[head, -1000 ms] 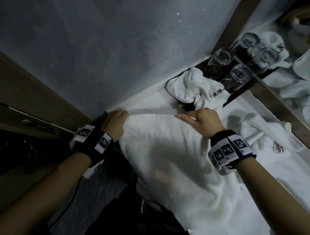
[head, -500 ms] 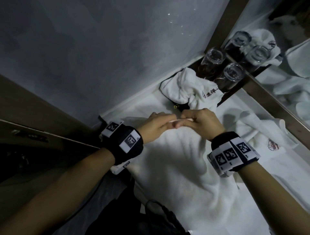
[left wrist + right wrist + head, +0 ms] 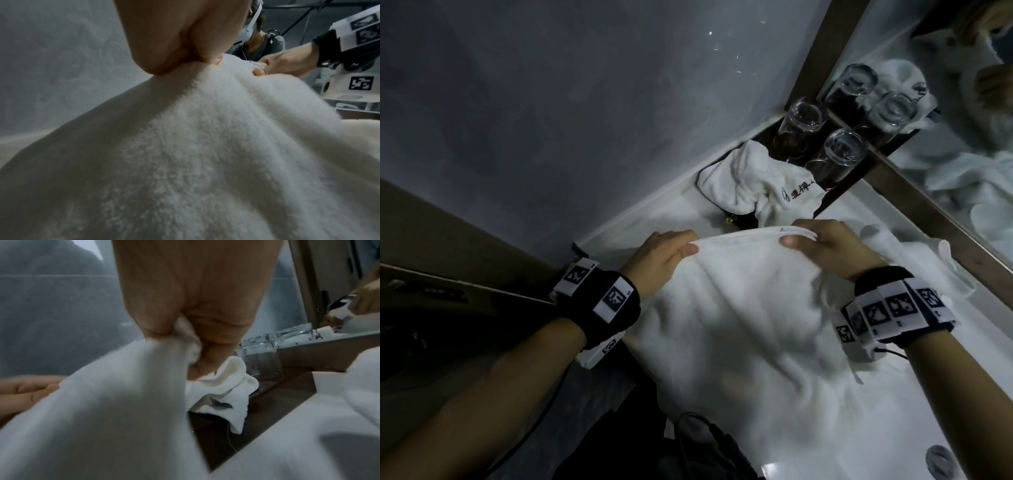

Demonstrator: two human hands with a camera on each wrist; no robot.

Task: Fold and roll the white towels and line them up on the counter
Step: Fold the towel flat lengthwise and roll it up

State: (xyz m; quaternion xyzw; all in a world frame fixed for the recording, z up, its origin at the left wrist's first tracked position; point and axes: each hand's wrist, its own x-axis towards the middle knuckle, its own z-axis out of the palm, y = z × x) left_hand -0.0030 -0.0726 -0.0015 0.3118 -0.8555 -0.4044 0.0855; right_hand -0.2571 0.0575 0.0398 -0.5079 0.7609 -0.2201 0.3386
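Left grip [image 3: 659, 260]: clamped on the near-left end of the big towel's [image 3: 750, 342] raised top edge, thumb over fingers.
Right grip [image 3: 828, 246]: pinching the same edge at its right end, cloth bunched between thumb and fingers.
Big towel: held up off the table [image 3: 914, 404], edge stretched between both grips, rest draped down toward the person.
Crumpled towel [image 3: 753, 185]: behind the grips, on a dark tray, printed logo facing up.
Glasses [image 3: 842, 154]: upturned, just beside the crumpled towel, against the mirror [image 3: 962, 120].
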